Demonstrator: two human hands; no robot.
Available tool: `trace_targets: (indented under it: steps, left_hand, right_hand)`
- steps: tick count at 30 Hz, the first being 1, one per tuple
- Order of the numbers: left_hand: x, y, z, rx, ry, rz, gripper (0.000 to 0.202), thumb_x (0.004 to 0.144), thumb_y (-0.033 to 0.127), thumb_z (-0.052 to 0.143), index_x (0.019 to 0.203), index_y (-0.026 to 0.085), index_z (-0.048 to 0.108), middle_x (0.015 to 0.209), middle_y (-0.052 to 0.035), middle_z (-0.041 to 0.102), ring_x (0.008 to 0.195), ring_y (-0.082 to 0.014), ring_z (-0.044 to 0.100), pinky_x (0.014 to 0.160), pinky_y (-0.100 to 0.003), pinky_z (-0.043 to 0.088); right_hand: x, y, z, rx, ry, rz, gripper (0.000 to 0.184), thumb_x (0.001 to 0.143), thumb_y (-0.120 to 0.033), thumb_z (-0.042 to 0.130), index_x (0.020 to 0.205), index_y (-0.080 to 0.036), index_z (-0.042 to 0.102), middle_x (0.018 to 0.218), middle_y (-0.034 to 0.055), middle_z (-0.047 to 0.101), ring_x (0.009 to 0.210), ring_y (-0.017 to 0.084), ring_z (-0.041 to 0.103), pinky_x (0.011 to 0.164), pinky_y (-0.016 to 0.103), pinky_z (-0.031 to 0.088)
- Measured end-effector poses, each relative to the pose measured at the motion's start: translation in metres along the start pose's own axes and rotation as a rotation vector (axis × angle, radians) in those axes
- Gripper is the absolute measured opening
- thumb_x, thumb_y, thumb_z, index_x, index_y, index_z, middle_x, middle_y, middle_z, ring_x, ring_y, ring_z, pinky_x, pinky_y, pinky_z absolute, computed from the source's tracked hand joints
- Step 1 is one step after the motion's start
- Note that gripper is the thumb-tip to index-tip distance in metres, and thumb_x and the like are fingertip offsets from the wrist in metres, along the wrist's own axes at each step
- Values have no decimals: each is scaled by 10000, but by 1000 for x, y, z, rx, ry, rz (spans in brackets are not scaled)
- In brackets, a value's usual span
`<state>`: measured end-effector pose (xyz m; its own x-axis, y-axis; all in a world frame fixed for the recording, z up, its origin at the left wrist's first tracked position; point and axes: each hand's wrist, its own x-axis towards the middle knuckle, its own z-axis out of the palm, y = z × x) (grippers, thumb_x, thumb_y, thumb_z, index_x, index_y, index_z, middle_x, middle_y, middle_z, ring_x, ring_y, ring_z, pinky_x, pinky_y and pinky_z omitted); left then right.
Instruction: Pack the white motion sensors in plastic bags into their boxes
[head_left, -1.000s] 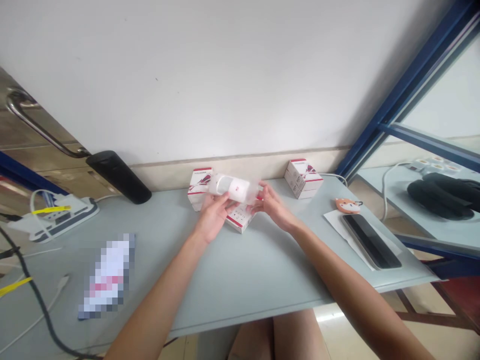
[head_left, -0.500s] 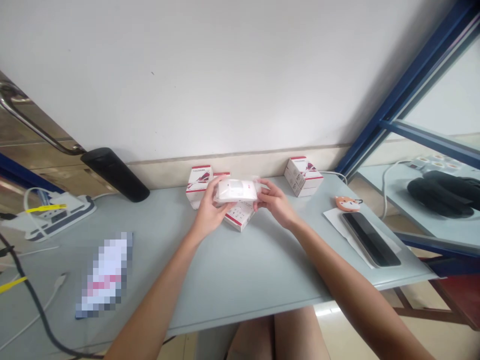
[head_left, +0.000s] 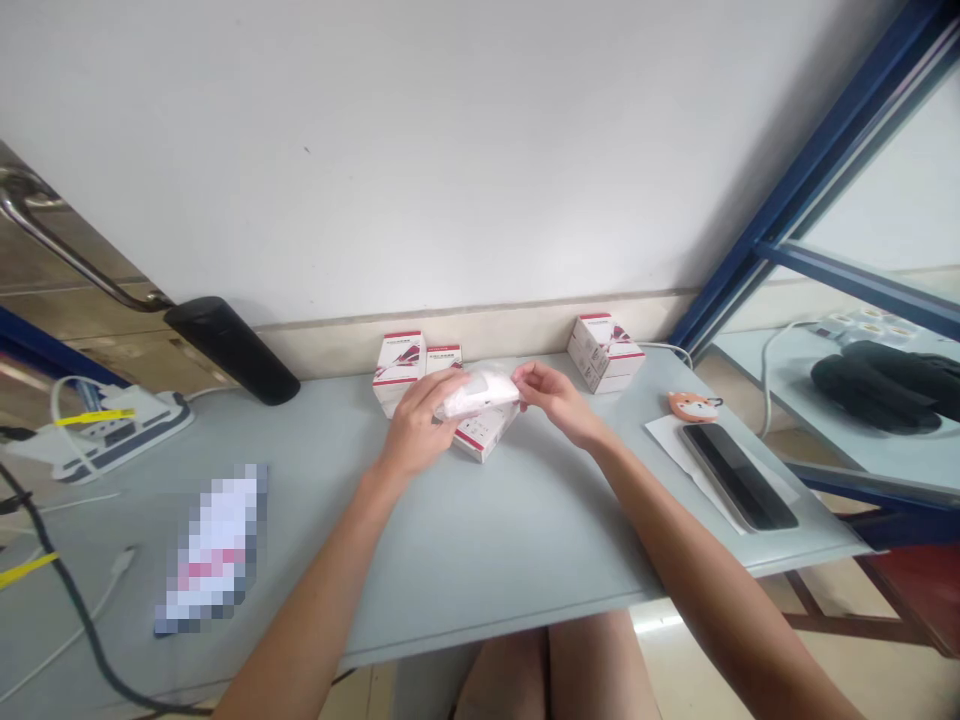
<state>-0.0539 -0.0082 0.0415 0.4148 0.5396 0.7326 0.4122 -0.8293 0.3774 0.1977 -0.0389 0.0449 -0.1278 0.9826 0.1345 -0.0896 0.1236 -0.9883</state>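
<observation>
My left hand and my right hand both hold a small white device in a clear plastic bag, just above the grey table. The left fingers wrap over its left end; the right fingers pinch its right end. Right under it lies a white and red box. Two more white and red boxes stand behind the left hand by the wall.
Another white and red box stands at the back right. A black phone lies on paper at the right with an orange fox charm. A black cylinder, a power strip and cables are at the left.
The bagged device has come down from chest height towards the box on the table, and my left hand has turned over on top of it.
</observation>
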Motion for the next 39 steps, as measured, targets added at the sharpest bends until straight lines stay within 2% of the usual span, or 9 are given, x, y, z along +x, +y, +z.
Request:
trace_targets:
  steps: [4, 8, 12, 19, 24, 30, 33, 36, 39]
  left_hand:
    - [0, -5, 0, 75, 20, 119, 448, 967, 96, 605, 1361, 304, 649, 1339, -70, 713, 1248, -228, 678, 1074, -409, 548]
    - [1, -2, 1, 109, -21, 188, 419, 972, 120, 628, 1349, 303, 651, 1322, -75, 727, 1263, -241, 678, 1077, -428, 543]
    - [-1, 3, 5, 88, -50, 151, 374, 978, 207, 674, 1340, 298, 651, 1329, -81, 722, 1234, -247, 692, 1064, -426, 551]
    - [-5, 7, 11, 30, -82, 84, 363, 999, 217, 640, 1349, 311, 631, 1368, -76, 685, 1258, -238, 669, 1083, -422, 547]
    - [-6, 6, 15, -130, -169, -145, 386, 996, 283, 648, 1379, 309, 599, 1428, -79, 648, 1359, -252, 602, 1148, -449, 492]
    - [1, 3, 14, -382, 124, -426, 468, 882, 473, 786, 1260, 243, 635, 1261, -85, 698, 1152, -237, 679, 973, -339, 545]
    - [6, 4, 10, -394, 170, -566, 445, 907, 548, 727, 1212, 232, 654, 1089, -55, 717, 940, -200, 682, 840, -301, 541]
    - [10, 5, 3, -435, 70, -765, 497, 879, 617, 719, 1188, 229, 685, 986, -42, 718, 833, -199, 668, 707, -282, 517]
    - [13, 6, -9, -611, -117, -945, 530, 849, 619, 747, 1219, 240, 716, 1091, -66, 736, 907, -220, 695, 704, -278, 528]
  right_hand:
    - [0, 2, -2, 107, 31, 82, 461, 931, -672, 646, 1106, -246, 626, 801, -24, 589, 718, 149, 555, 737, 327, 471]
    - [1, 4, -4, 69, -53, 117, 434, 875, -628, 749, 941, -210, 650, 770, -11, 600, 690, 136, 516, 682, 304, 418]
    - [2, 4, 0, 102, 68, 72, 450, 820, -613, 799, 840, -208, 604, 685, -34, 551, 622, 116, 463, 636, 294, 351]
    - [2, -2, 7, 261, 181, 44, 459, 784, -464, 846, 1125, -268, 609, 708, -66, 490, 634, 121, 397, 621, 282, 307]
    - [1, -4, 5, 257, 104, -36, 307, 846, -404, 798, 1068, -249, 655, 740, -51, 428, 679, 132, 383, 646, 291, 320]
    - [1, 2, 9, 70, 63, -189, 293, 931, -498, 719, 1002, -243, 593, 749, -41, 470, 685, 141, 416, 672, 307, 334]
    - [1, 10, 13, -5, 0, -242, 296, 988, -523, 644, 1065, -257, 540, 747, -42, 493, 706, 153, 440, 674, 306, 342]
    - [1, 16, 15, -90, -16, -240, 306, 1021, -535, 580, 1157, -272, 504, 751, -45, 501, 709, 160, 446, 671, 302, 356]
    - [0, 13, 16, -94, -1, -205, 333, 1014, -539, 582, 1203, -281, 490, 744, -52, 498, 686, 156, 437, 651, 293, 351]
